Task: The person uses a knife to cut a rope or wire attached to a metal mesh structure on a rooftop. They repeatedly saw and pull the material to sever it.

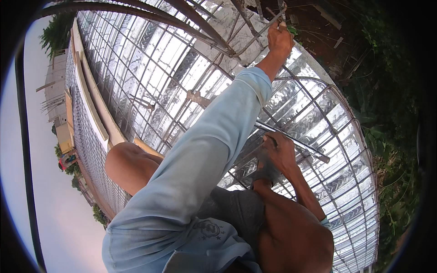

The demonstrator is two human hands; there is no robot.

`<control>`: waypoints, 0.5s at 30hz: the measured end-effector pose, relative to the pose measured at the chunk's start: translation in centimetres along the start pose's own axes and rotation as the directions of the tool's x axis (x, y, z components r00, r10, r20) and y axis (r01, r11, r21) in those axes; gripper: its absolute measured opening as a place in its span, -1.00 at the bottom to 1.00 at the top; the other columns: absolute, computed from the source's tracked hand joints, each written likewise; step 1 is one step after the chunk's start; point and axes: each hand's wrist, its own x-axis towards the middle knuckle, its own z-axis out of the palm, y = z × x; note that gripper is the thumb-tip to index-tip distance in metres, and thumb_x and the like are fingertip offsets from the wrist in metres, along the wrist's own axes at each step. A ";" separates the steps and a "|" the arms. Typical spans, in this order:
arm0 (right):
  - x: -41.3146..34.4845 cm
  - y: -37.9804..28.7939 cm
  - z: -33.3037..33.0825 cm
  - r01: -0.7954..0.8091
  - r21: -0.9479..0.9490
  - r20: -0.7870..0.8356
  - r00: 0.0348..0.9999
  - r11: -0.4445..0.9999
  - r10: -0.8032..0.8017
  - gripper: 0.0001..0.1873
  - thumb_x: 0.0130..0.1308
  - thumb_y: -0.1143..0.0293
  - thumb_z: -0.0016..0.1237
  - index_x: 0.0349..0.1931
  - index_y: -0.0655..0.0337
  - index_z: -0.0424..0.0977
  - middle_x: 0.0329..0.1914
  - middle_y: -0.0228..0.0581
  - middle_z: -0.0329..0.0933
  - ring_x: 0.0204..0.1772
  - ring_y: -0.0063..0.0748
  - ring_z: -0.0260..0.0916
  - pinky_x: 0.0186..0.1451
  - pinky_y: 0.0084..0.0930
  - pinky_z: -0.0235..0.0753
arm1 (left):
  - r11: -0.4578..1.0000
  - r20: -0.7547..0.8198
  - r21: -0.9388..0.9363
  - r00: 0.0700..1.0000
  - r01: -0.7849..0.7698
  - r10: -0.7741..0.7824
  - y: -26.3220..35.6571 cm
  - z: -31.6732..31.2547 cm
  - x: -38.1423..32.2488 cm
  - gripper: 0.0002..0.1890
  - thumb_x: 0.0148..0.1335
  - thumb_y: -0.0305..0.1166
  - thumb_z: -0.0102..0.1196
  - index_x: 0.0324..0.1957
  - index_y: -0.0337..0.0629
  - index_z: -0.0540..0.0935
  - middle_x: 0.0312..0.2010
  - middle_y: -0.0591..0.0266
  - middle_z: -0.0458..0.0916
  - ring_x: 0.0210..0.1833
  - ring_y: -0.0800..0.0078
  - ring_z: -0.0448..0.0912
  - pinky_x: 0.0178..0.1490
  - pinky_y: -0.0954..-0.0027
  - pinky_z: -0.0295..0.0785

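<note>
My left hand (pixel 281 38) reaches out at the upper right, its fingers closed at the hooked end of a bent steel bar (pixel 257 34). The bar rises from a bundle of rebar (pixel 205 29) beside rough concrete (pixel 222 22). Close to my foot (pixel 263 182), my right hand (pixel 281 150) has curled fingers; whether they grip anything is hidden. A metal tube (pixel 307 147) lies just beyond that hand. Pincers (pixel 145 103) rest on the rebar mesh (pixel 170 73). Partly behind my left sleeve is a rusty metal tool head (pixel 198 98).
Shiny corrugated metal decking (pixel 133 65) lies under the mesh. At the right, the slab edge (pixel 367 143) curves along a drop to plants (pixel 389 191). Boards (pixel 90 95) run along the left. Far off at the left is a person (pixel 65 161).
</note>
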 end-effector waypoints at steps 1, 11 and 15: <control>0.6 0.0 0.1 0.018 -0.029 0.007 1.000 0.999 -0.018 -0.83 0.30 0.40 0.12 -0.18 0.29 0.62 -0.27 0.04 0.65 -0.27 0.06 0.63 -0.17 -0.18 0.57 | 0.986 0.056 0.001 0.985 0.166 -0.166 0.6 0.6 -1.0 -0.64 0.47 -0.35 -0.05 0.17 -0.40 0.53 -0.24 -0.05 0.69 -0.20 0.18 0.65 -0.08 0.20 0.54; 4.9 -0.5 -5.4 0.025 -0.190 -0.058 0.998 0.981 -0.036 -0.80 0.39 0.39 0.07 -0.16 0.37 0.60 -0.24 0.10 0.65 -0.19 0.15 0.62 -0.14 -0.13 0.55 | 0.719 0.003 0.426 0.796 -0.549 0.605 6.6 -18.2 -15.0 -0.84 0.16 -0.63 0.18 -0.21 -0.23 0.67 -0.37 0.07 0.68 -0.33 0.14 0.64 -0.22 0.26 0.52; 5.2 -0.2 -6.4 0.121 -0.203 -0.135 0.979 0.972 -0.150 -0.81 0.39 0.38 0.06 -0.17 0.34 0.61 -0.25 0.09 0.65 -0.21 0.16 0.62 -0.16 -0.13 0.55 | 0.794 -0.667 0.590 0.640 0.143 0.380 2.9 -34.8 -11.5 -0.62 0.33 -0.40 0.15 0.16 -0.29 0.55 0.04 -0.06 0.52 0.10 0.14 0.50 0.21 0.12 0.36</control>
